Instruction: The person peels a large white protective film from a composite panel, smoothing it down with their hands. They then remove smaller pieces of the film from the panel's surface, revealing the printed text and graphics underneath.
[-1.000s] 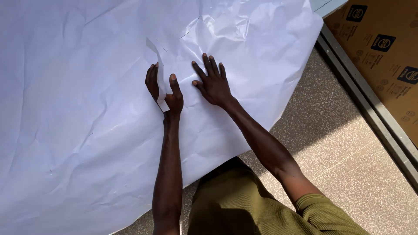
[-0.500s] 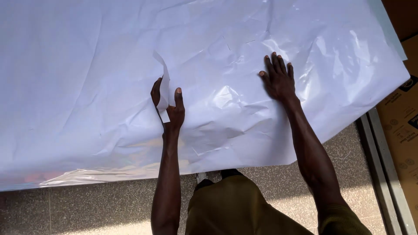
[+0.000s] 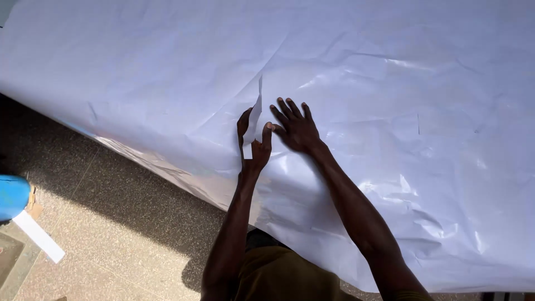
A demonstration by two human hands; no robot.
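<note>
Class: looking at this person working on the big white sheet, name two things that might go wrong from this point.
1. The left hand pinches a thin raised flap of the white sheet; pulling could tear it.
2. The right hand presses flat on creased paper; sliding may set wrinkles deeper.

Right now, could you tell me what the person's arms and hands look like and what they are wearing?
Both forearms are bare, with no gloves, rings, watch or bracelet visible on the left hand or right hand. No sleeve shows; the upper arms leave the picture. An olive-green garment shows below the arms.
</note>
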